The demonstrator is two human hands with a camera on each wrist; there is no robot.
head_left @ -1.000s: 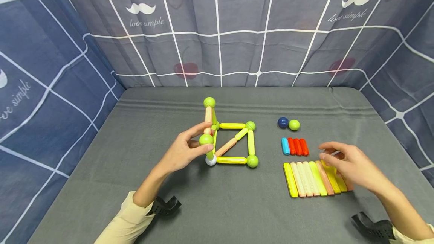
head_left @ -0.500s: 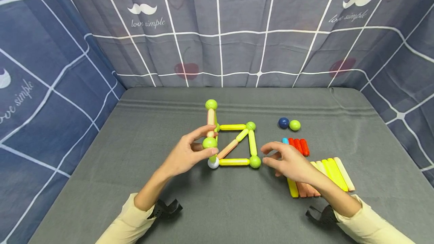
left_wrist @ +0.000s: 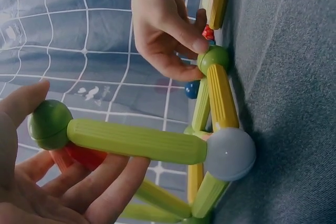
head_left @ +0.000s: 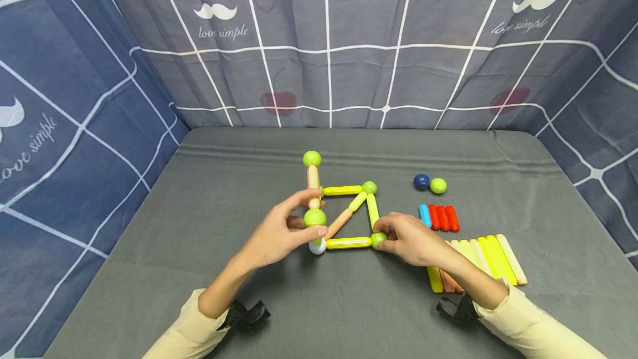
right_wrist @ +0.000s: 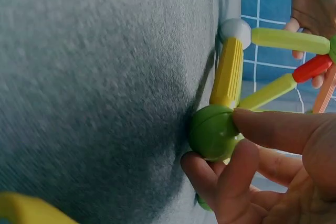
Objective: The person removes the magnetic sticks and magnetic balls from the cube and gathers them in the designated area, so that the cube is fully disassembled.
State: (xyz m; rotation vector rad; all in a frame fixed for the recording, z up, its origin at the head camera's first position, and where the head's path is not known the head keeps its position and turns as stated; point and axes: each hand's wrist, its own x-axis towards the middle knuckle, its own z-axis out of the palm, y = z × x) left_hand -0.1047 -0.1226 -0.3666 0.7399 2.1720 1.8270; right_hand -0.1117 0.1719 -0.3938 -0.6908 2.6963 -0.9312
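Observation:
A frame of magnetic rods and balls stands on the table, with a square base and a diagonal of two rods (head_left: 340, 222). At the left side, its upright part rises to two green balls joined by pale rods (head_left: 313, 177). My left hand (head_left: 271, 237) grips this part, thumb on the nearer top green ball (head_left: 315, 217) and fingers behind the rods. Below that ball, a light green rod (left_wrist: 136, 141) leads to a white ball (left_wrist: 231, 153). My right hand (head_left: 411, 240) pinches the green ball (right_wrist: 212, 132) at the base's front right corner between thumb and fingers.
To the right lies a row of yellow, green and wood-coloured rods (head_left: 490, 259), partly covered by the right forearm. Behind it are short red rods (head_left: 443, 218) and a blue one (head_left: 425, 215). A navy ball (head_left: 421, 182) and a green ball (head_left: 438, 185) sit farther back.
My right hand has moved left from the rod row to the frame's front right ball and now pinches it. My left hand keeps its grip on the upright part.

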